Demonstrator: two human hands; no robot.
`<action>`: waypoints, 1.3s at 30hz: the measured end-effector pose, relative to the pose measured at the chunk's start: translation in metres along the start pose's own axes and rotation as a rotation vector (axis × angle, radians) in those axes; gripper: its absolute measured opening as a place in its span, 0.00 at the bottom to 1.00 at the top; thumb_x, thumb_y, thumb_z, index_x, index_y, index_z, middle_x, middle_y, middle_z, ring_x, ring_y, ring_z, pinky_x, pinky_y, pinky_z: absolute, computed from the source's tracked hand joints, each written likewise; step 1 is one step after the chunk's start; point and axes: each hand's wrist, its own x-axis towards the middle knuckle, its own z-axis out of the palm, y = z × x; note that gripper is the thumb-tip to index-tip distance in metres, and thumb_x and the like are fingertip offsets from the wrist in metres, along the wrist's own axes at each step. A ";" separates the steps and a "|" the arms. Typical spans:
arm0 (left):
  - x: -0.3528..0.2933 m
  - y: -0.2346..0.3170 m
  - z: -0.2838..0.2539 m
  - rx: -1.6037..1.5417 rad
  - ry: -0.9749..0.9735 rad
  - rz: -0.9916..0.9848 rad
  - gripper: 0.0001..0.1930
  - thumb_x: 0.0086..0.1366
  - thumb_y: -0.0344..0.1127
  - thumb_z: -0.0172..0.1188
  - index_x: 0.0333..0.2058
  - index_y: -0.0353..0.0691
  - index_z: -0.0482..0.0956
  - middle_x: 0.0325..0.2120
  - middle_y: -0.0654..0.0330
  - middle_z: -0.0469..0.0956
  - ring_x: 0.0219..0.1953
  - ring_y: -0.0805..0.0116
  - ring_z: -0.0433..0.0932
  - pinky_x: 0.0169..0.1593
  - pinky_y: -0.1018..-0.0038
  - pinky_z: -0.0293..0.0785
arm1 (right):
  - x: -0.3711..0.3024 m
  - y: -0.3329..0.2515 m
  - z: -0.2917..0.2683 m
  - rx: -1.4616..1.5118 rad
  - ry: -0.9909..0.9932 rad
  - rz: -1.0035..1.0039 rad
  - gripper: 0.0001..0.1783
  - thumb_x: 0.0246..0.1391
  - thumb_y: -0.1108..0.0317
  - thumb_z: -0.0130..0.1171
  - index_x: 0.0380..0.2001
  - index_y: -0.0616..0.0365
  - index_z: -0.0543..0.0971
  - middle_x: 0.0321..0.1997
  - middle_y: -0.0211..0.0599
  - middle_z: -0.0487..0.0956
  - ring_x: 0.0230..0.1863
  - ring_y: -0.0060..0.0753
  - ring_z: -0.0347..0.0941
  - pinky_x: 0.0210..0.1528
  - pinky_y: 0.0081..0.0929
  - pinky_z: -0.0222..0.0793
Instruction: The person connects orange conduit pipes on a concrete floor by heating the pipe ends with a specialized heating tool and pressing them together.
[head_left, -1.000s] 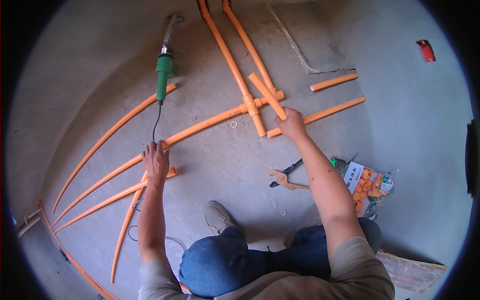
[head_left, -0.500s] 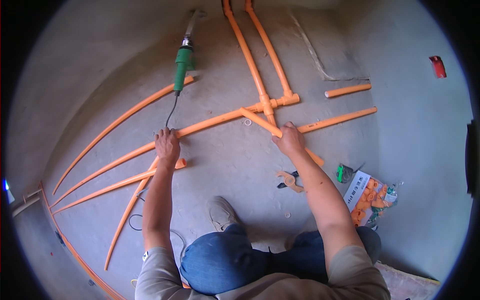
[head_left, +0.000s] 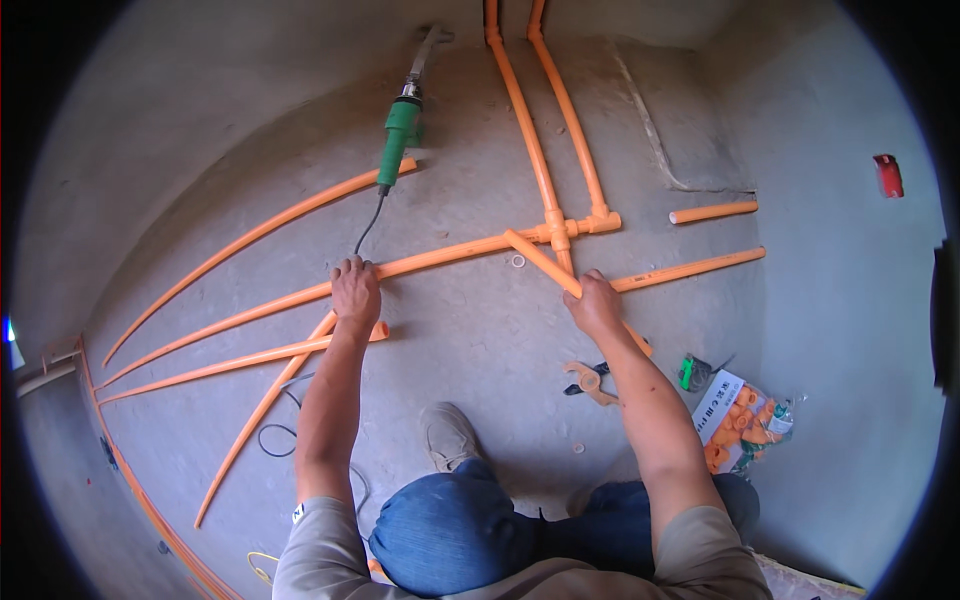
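My left hand (head_left: pixel 356 290) is closed round a long orange plastic pipe (head_left: pixel 450 252) lying across the floor. That pipe runs right into a joined cluster of orange pipe fittings (head_left: pixel 557 232), where two pipes come in from the far wall. Just below the cluster, my right hand (head_left: pixel 594 302) is closed on an orange pipe. A slanting orange pipe (head_left: pixel 540 260) passes under or through this hand, and a short pipe leads down from the cluster to it; which of them the fingers grip is partly hidden. Another orange pipe (head_left: pixel 690 270) extends right from beside this hand.
A green-handled tool with a metal head (head_left: pixel 400 140) stands beyond my left hand, its cord trailing. More loose pipes (head_left: pixel 250 355) lie left. Near my right forearm are an orange-and-black pipe cutter (head_left: pixel 592 383), a green tape measure (head_left: pixel 692 373) and a bag of orange fittings (head_left: pixel 742 420).
The whole view has shifted slightly, so the far pipes and the tool appear farther right and lower. Both hands keep their places on the pipes.
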 end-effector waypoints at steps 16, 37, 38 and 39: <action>-0.037 -0.005 -0.013 -0.297 0.132 -0.026 0.21 0.63 0.40 0.69 0.54 0.41 0.81 0.45 0.53 0.79 0.52 0.52 0.76 0.55 0.57 0.70 | 0.006 0.022 -0.022 0.194 0.203 -0.071 0.13 0.53 0.63 0.70 0.34 0.62 0.83 0.39 0.51 0.82 0.43 0.59 0.80 0.46 0.47 0.75; -0.113 -0.001 -0.015 -0.301 0.024 0.048 0.27 0.55 0.34 0.73 0.55 0.43 0.78 0.54 0.55 0.75 0.59 0.50 0.71 0.63 0.56 0.66 | -0.039 -0.014 -0.027 -0.013 -0.071 -0.270 0.20 0.56 0.58 0.68 0.48 0.57 0.80 0.48 0.47 0.83 0.50 0.56 0.80 0.51 0.50 0.76; -0.118 -0.001 -0.017 -0.300 0.033 0.050 0.28 0.57 0.34 0.72 0.57 0.43 0.76 0.56 0.54 0.74 0.60 0.50 0.71 0.64 0.55 0.64 | -0.042 -0.020 -0.023 -0.051 -0.095 -0.340 0.21 0.56 0.59 0.68 0.49 0.57 0.79 0.48 0.46 0.82 0.50 0.55 0.80 0.51 0.49 0.76; -0.122 -0.001 -0.019 -0.293 0.029 0.037 0.28 0.57 0.34 0.72 0.57 0.43 0.76 0.56 0.54 0.74 0.60 0.50 0.71 0.64 0.55 0.64 | -0.043 -0.028 -0.016 -0.046 -0.103 -0.352 0.21 0.56 0.59 0.68 0.49 0.57 0.79 0.48 0.46 0.82 0.50 0.55 0.80 0.51 0.49 0.76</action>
